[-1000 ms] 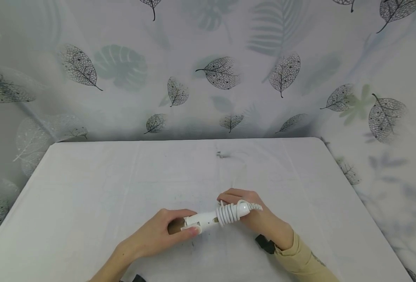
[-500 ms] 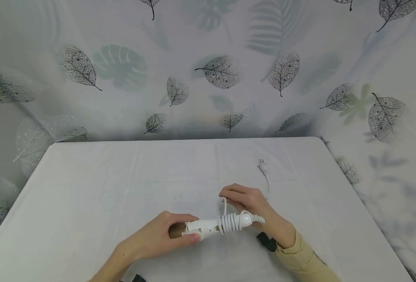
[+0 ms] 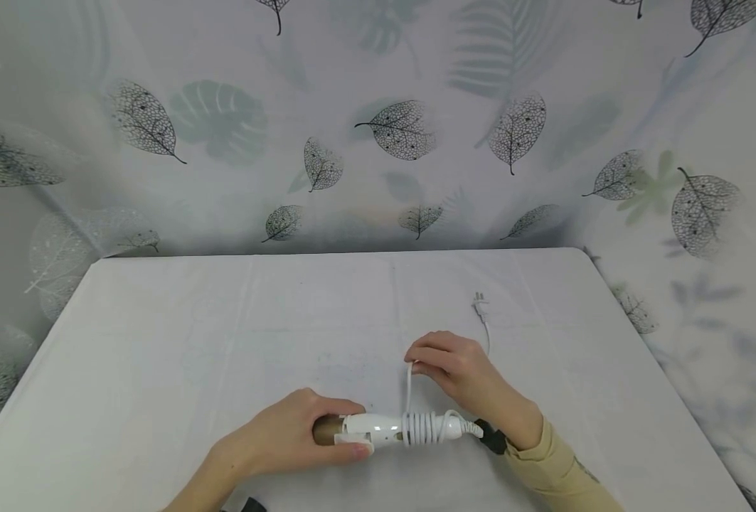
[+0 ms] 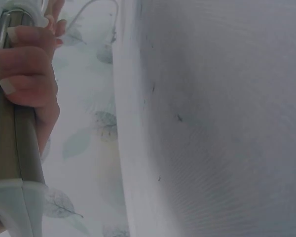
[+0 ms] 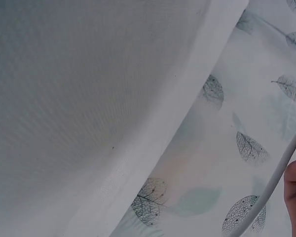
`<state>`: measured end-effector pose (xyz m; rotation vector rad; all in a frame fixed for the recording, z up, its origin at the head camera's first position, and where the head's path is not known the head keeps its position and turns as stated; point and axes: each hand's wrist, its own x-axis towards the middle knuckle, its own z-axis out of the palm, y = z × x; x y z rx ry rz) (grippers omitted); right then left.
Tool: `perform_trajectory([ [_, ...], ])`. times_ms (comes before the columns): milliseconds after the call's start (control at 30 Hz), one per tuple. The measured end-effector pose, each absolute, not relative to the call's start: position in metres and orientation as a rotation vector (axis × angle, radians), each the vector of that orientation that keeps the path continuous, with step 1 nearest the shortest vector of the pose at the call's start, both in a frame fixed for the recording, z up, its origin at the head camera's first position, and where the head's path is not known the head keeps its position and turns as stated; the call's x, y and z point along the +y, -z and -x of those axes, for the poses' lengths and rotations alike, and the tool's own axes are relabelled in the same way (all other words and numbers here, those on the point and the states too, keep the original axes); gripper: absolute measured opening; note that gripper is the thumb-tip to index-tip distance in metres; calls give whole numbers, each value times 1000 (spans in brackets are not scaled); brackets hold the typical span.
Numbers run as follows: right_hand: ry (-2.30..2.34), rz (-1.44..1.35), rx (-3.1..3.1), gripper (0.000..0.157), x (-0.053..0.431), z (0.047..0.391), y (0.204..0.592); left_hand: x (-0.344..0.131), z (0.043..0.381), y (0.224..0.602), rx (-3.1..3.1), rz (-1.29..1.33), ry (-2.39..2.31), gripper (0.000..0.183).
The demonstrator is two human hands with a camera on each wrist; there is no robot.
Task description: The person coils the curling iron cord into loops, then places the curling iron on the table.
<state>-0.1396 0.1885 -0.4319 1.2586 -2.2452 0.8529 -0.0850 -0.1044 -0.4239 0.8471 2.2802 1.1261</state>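
A curling iron with a white handle [image 3: 378, 428] and a brownish-gold barrel [image 4: 15, 143] lies crosswise in the head view. My left hand [image 3: 294, 435] grips it around the barrel, and in the left wrist view the fingers [image 4: 29, 74] curl over the metal. Several turns of white cord [image 3: 421, 429] are wound around the handle. Beyond the handle, my right hand [image 3: 457, 366] pinches a stretch of this cord, which rises taut from the coil. The right wrist view shows the cord [image 5: 274, 182] passing at the fingers, only partly in frame.
The cord's two-pin plug [image 3: 480, 306] lies on the white-covered table [image 3: 160, 341], behind the right hand. A leaf-print curtain [image 3: 352, 107] hangs past the table's back edge. A black strap piece [image 3: 493, 437] sits by the right wrist.
The plug has swung from the back middle to the right. The right hand has drawn a length of cord away from the handle, while the curling iron has come slightly nearer the person.
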Motion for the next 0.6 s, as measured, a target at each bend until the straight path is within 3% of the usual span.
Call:
perform_trajectory([
  [67, -829, -1237, -2251, 15, 189, 139, 432, -104, 85, 424, 2310, -841, -1083, 41],
  [233, -790, -1173, -2282, 28, 190, 138, 433, -102, 83, 424, 2356, -828, -1001, 43],
  [600, -730, -1176, -2302, 25, 189, 138, 431, -100, 82, 426, 2476, -797, -892, 44],
])
